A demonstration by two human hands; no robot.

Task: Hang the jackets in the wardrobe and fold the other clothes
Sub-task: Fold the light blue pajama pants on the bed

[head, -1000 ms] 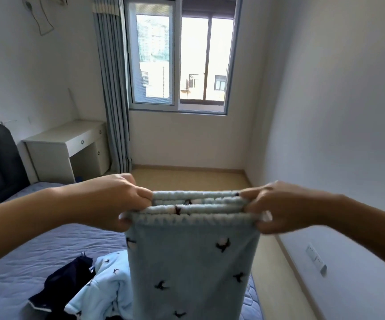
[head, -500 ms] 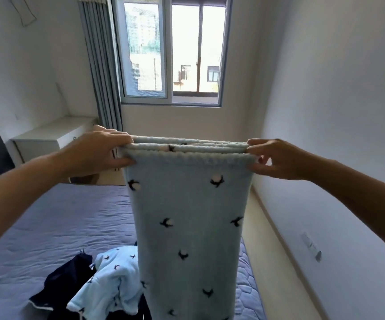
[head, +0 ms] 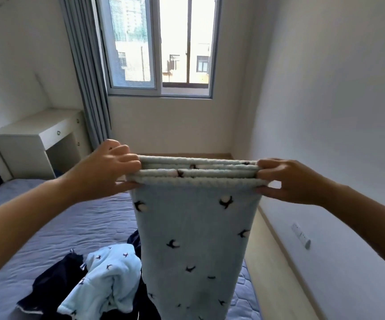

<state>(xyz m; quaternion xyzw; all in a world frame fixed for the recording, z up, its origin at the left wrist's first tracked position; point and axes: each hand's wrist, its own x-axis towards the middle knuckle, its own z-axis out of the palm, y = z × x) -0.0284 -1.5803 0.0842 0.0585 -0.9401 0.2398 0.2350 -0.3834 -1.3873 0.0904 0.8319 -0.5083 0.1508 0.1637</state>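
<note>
Left hand (head: 108,172): you pinch the left end of the pajama pants (head: 193,232).
Right hand (head: 288,181): pinches the right end.
Axis: the gathered edge runs level between both hands; the length hangs straight down over the bed (head: 71,227).

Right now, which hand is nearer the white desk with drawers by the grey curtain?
Left. The left hand grips the light blue patterned garment at the end nearest the white desk; the right hand grips the far end, beside the white wall.

White walls (head: 325,88), bright window (head: 161,45), desk (head: 32,132).
</note>
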